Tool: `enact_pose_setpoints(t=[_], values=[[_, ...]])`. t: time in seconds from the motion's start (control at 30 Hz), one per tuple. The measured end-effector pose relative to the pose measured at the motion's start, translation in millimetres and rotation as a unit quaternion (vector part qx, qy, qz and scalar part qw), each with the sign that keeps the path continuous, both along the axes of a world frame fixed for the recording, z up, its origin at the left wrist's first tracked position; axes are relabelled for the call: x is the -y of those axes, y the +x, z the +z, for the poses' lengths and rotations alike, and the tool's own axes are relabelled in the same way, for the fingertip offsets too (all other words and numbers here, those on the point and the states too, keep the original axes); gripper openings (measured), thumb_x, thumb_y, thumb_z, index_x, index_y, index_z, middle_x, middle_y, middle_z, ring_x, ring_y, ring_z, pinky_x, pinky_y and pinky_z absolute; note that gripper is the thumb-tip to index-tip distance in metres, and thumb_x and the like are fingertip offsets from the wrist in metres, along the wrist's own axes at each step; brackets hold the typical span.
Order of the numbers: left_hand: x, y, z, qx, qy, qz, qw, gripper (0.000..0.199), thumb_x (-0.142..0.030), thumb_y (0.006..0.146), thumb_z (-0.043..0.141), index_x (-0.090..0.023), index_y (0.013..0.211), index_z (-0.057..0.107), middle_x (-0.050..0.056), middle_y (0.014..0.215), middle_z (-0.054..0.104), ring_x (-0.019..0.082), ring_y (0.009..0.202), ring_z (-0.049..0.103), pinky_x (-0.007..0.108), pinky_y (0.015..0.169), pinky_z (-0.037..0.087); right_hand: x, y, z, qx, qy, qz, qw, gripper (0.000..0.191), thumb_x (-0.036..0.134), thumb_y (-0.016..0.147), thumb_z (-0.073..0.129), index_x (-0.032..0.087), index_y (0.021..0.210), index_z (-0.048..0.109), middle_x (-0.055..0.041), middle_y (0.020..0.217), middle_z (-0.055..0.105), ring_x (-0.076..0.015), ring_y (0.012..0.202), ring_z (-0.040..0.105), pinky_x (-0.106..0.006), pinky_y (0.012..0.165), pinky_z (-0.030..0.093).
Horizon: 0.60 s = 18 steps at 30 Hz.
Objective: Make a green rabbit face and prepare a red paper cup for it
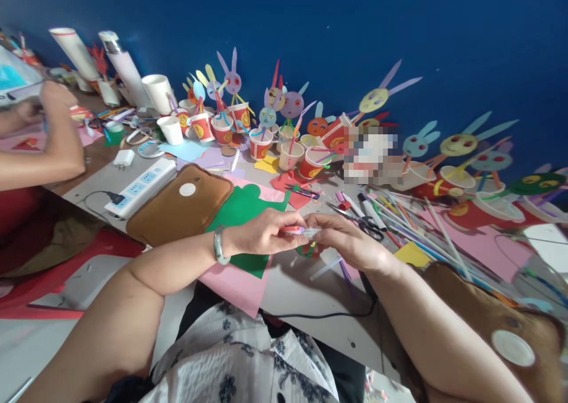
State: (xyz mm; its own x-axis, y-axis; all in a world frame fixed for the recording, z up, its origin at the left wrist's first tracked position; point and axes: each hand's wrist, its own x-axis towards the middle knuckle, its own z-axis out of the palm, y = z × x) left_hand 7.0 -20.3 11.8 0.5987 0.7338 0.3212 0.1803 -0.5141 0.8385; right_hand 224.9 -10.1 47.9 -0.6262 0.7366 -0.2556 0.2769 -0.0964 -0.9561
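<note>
My left hand [268, 231], with a bangle at its wrist, and my right hand [344, 237] meet at the table's front. Their fingers close from both sides on a small slim piece [291, 229], red and purple at the left and whitish, clear-looking at the right; its kind I cannot make out. Just below the fingertips shows a thin green curved strip [304, 251], partly hidden. Under my left hand lie green paper [248, 213] and pink paper [248, 293]. Black-handled scissors [371, 228] lie beyond my right hand.
Red-and-white paper cups [223, 132] with paper rabbit heads line the blue wall. A brown pad [177, 205] and a white power strip [144, 184] lie at left. Pens and sticks [399, 213] are spread at right, near another brown pad [479, 320]. Another person's arm [48, 142] reaches in from the left.
</note>
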Motion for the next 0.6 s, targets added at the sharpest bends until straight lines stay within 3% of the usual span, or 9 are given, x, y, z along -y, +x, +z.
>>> enact_pose_setpoints(t=[0.1,0.43,0.6], values=[[-0.1,-0.7,0.2,-0.003,0.013,-0.005,1.000,0.021,-0.039,0.092,0.064,-0.018,0.094,0.063,-0.001,0.076,0.060,0.008,0.060,0.045,0.022,0.058,0.036,-1.4,0.9,-3.2,-0.009,-0.001,0.006,1.000,0.019,0.033,0.078,0.064,0.016,0.086,0.067,-0.0020,0.079,0.067,-0.0162,0.065,0.067,-0.029,0.063,0.057],[-2.2,-2.7,0.6,0.017,0.001,-0.006,1.000,0.025,-0.044,0.093,0.063,-0.019,0.093,0.063,-0.007,0.057,0.046,0.007,0.051,0.036,0.022,0.054,0.032,-3.2,4.8,-2.7,-0.037,-0.001,0.032,0.999,0.025,0.034,0.080,0.061,0.015,0.095,0.069,-0.0057,0.090,0.072,-0.0183,0.066,0.071,-0.032,0.063,0.060],[-2.0,-2.5,1.0,0.045,-0.024,-0.014,0.999,0.028,-0.046,0.093,0.063,-0.018,0.095,0.063,-0.008,0.056,0.045,0.006,0.048,0.033,0.021,0.050,0.029,-4.7,6.9,-4.1,-0.058,-0.001,0.032,0.998,0.020,0.031,0.081,0.061,0.016,0.091,0.070,-0.0105,0.106,0.073,-0.0191,0.072,0.073,-0.035,0.067,0.061]])
